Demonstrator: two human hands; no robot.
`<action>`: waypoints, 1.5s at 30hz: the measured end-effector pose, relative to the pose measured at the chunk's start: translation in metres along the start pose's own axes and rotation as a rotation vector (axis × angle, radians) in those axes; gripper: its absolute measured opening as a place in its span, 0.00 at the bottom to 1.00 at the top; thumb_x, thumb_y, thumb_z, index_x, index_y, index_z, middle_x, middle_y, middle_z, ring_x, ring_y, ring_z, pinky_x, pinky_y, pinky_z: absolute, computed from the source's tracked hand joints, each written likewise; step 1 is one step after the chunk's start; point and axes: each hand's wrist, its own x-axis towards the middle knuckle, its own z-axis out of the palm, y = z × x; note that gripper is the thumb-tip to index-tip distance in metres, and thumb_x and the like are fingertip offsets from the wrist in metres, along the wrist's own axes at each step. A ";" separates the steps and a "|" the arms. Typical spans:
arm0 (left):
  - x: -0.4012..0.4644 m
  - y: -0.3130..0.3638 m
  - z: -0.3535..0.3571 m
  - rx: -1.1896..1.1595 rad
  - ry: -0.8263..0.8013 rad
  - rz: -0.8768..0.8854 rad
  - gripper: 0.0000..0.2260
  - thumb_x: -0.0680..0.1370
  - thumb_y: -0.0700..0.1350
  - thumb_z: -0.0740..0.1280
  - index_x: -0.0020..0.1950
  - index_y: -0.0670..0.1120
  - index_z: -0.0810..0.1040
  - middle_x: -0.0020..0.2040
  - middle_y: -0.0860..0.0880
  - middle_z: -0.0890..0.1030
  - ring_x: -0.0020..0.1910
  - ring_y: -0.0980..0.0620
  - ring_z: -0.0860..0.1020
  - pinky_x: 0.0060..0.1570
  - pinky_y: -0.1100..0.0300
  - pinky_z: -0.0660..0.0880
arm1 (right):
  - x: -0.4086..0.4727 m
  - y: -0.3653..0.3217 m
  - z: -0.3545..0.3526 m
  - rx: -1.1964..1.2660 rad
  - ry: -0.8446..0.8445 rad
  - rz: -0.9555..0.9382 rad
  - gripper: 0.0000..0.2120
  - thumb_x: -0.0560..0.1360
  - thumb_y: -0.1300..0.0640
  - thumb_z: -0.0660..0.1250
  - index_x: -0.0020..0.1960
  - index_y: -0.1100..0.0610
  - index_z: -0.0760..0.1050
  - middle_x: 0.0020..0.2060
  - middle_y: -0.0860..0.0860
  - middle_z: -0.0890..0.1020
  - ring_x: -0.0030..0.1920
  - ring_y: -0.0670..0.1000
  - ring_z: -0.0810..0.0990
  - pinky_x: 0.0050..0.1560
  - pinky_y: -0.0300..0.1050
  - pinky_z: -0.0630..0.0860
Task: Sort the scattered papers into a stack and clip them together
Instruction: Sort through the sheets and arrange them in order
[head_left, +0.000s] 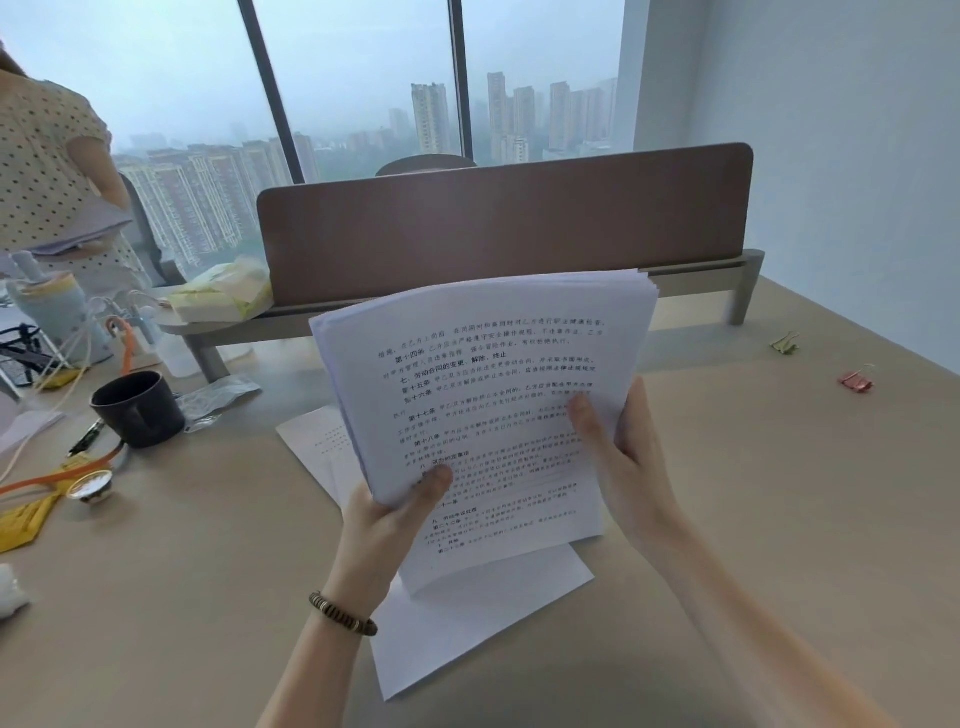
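I hold a thick stack of printed white papers (483, 364) tilted up above the beige desk (753, 519). My left hand (387, 519) grips its lower left edge, thumb on the top page. My right hand (618, 452) holds the right side, thumb on the print and fingers behind. Loose sheets (467, 623) lie flat on the desk under the stack, another (317, 441) showing to the left. Two binder clips lie at the far right: a pink one (856, 381) and a green one (784, 343).
A brown partition panel (498, 228) on a riser closes the desk's back. At left sit a dark mug (137, 410), a pen (85, 436), orange cable, a small cup (91, 486), a tissue pack (223, 293) and clutter. A person (47, 171) stands far left.
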 end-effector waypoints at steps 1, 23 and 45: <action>-0.001 -0.001 0.000 0.014 -0.006 -0.003 0.15 0.74 0.41 0.70 0.61 0.50 0.81 0.59 0.50 0.85 0.60 0.49 0.82 0.57 0.48 0.80 | -0.001 0.007 -0.001 -0.004 -0.025 0.030 0.15 0.79 0.43 0.65 0.61 0.51 0.71 0.54 0.41 0.82 0.55 0.43 0.83 0.52 0.50 0.82; 0.030 -0.021 -0.075 0.022 0.218 -0.534 0.09 0.81 0.43 0.65 0.56 0.40 0.81 0.50 0.42 0.87 0.47 0.42 0.85 0.42 0.50 0.83 | 0.047 0.059 0.013 -0.818 -0.346 0.374 0.25 0.81 0.35 0.55 0.65 0.51 0.74 0.63 0.53 0.77 0.65 0.55 0.74 0.60 0.52 0.69; 0.054 -0.054 -0.079 0.430 0.240 -0.571 0.10 0.81 0.47 0.66 0.46 0.43 0.83 0.44 0.44 0.86 0.42 0.43 0.84 0.44 0.52 0.81 | 0.060 0.106 0.006 -0.729 -0.235 0.426 0.24 0.74 0.47 0.73 0.69 0.46 0.72 0.53 0.44 0.82 0.61 0.52 0.77 0.58 0.49 0.75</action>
